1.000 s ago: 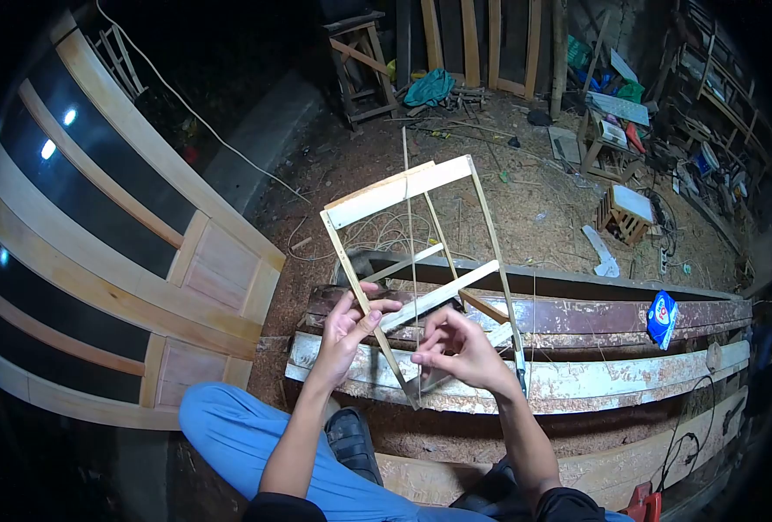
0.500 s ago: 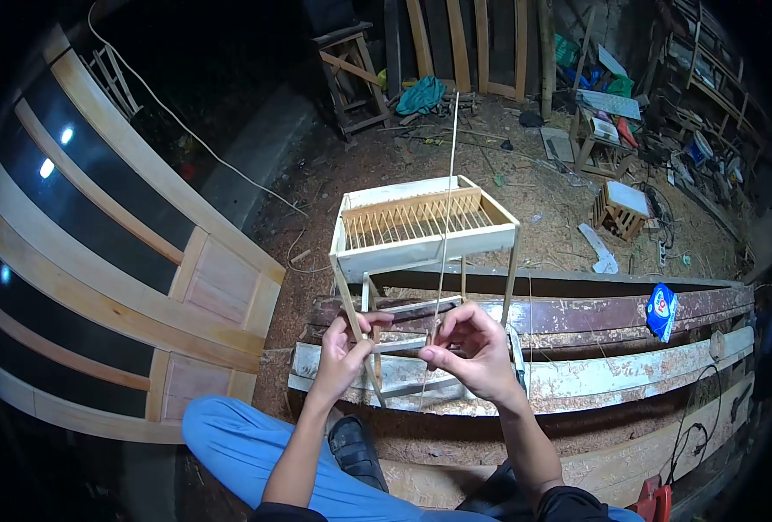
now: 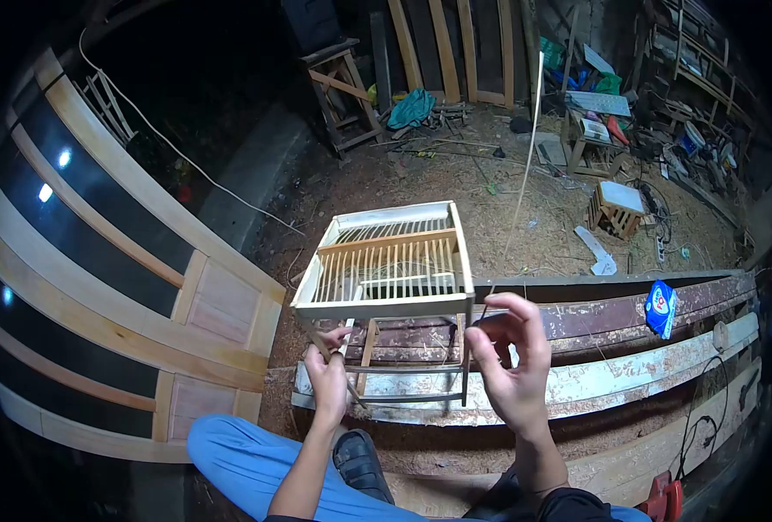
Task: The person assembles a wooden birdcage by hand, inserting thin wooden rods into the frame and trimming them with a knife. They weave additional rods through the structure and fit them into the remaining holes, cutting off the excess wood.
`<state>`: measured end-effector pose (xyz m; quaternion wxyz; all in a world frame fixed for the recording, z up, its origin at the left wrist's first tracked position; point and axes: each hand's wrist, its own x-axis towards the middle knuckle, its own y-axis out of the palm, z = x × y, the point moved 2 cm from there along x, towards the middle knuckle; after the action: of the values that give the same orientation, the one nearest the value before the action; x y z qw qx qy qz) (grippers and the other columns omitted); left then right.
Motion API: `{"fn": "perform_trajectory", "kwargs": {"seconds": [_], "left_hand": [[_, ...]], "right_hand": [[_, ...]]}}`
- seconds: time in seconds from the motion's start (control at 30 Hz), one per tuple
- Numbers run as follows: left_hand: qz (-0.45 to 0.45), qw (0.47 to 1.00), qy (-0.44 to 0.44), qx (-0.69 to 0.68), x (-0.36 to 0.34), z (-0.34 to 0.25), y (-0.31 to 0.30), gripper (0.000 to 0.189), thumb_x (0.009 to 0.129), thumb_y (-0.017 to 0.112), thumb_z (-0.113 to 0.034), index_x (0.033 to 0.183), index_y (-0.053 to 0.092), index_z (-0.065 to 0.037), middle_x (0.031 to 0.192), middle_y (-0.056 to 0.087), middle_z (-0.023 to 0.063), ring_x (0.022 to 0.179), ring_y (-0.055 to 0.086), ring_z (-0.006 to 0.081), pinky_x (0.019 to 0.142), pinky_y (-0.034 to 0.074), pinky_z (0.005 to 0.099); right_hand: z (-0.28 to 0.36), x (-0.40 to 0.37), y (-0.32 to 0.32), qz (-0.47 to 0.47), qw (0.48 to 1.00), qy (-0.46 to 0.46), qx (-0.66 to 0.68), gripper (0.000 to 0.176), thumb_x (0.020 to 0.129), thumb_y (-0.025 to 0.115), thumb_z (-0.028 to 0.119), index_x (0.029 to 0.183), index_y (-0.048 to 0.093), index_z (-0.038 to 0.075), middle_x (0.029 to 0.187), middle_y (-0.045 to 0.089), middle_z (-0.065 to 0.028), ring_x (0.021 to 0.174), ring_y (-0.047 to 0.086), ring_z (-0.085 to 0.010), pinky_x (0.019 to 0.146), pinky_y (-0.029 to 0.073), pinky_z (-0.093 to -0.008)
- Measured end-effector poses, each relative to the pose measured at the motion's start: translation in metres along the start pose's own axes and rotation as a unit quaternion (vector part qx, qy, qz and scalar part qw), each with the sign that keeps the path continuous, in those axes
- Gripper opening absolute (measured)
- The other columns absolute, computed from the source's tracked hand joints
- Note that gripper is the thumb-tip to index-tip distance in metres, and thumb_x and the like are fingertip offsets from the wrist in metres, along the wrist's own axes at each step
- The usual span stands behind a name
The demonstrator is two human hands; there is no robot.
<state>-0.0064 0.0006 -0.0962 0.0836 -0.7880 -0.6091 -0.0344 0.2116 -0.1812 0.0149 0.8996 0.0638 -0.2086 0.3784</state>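
A small wooden stand (image 3: 377, 306) with thin legs and a slatted top is tipped toward me above the planks. Rows of thin slats (image 3: 390, 265) lie on both sides of its middle bar. My left hand (image 3: 327, 370) is closed around its near left leg, below the top frame. By the near right corner, my right hand (image 3: 518, 361) has curled fingers, with the thumb close to the leg there. A long, thin wooden strip (image 3: 525, 178) rises from the right fingertips and leans slightly right; its lower end is hard to make out.
Long planks (image 3: 577, 383) strewn with shavings lie before me, with a blue packet (image 3: 661, 310) on them. A large panelled wooden door (image 3: 221, 291) leans at left. Farther off are a slatted stool (image 3: 617, 209) and a cable (image 3: 177, 130). A red tool (image 3: 664, 498) sits at lower right.
The stand has tipped toward me and shifted left, so its slatted top shows more. My right hand and the strip have moved right, from in front of the stand to beside its corner.
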Motion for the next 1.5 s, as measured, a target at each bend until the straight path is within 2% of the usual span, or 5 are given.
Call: {"fn": "perform_trajectory", "kwargs": {"seconds": [0.23, 0.43, 0.53, 0.7, 1.5], "left_hand": [[-0.034, 0.997, 0.008, 0.067, -0.01, 0.002, -0.003, 0.02, 0.089, 0.042, 0.014, 0.095, 0.05, -0.004, 0.113, 0.071, 0.0171, 0.106, 0.064, 0.0209, 0.101, 0.048, 0.0375], [-0.085, 0.993, 0.083, 0.027, -0.019, -0.031, -0.004, 0.068, 0.092, 0.052, -0.016, 0.152, 0.021, -0.005, 0.152, 0.039, 0.0273, 0.129, 0.051, 0.0297, 0.109, 0.042, 0.046], [-0.117, 0.881, 0.401, 0.224, -0.026, -0.065, 0.003, 0.073, 0.087, 0.056, -0.024, 0.148, 0.022, -0.004, 0.162, 0.014, 0.0357, 0.143, 0.033, 0.0434, 0.121, 0.02, 0.0586], [0.073, 0.853, 0.457, 0.24, -0.052, -0.098, 0.042, 0.024, 0.093, 0.052, -0.022, 0.112, 0.062, -0.011, 0.111, 0.075, 0.0084, 0.116, 0.068, 0.0258, 0.115, 0.032, 0.0516], [0.173, 0.78, 0.4, 0.449, -0.075, -0.124, 0.071, 0.026, 0.076, 0.086, -0.027, 0.099, 0.079, -0.017, 0.114, 0.078, -0.0068, 0.114, 0.067, 0.0205, 0.097, 0.033, 0.0424]], "right_hand": [[-0.017, 0.004, 0.005, 0.011, 0.981, 0.1, 0.168, 0.051, 0.102, 0.065, 0.005, 0.148, 0.043, 0.0, 0.09, 0.068, -0.0017, 0.077, 0.061, -0.0052, 0.071, 0.05, -0.0212], [-0.024, 0.006, -0.002, 0.069, 0.967, 0.148, 0.197, 0.039, 0.1, 0.068, 0.004, 0.137, 0.056, -0.001, 0.082, 0.065, 0.0034, 0.074, 0.057, -0.0011, 0.065, 0.046, -0.0189], [-0.02, 0.005, -0.002, 0.081, 0.953, 0.182, 0.229, 0.036, 0.101, 0.066, 0.003, 0.135, 0.057, -0.001, 0.074, 0.059, 0.0064, 0.067, 0.052, 0.0006, 0.06, 0.04, -0.0178], [-0.02, -0.002, -0.003, 0.142, 0.94, 0.209, 0.227, 0.021, 0.103, 0.063, 0.005, 0.123, 0.059, 0.001, 0.071, 0.055, 0.0088, 0.064, 0.048, 0.0025, 0.056, 0.036, -0.0185], [-0.042, -0.033, 0.016, 0.075, 0.921, 0.212, 0.318, 0.011, 0.106, 0.056, 0.007, 0.112, 0.049, 0.003, 0.081, 0.062, 0.0, 0.071, 0.06, -0.0019, 0.056, 0.045, -0.0204]]}}
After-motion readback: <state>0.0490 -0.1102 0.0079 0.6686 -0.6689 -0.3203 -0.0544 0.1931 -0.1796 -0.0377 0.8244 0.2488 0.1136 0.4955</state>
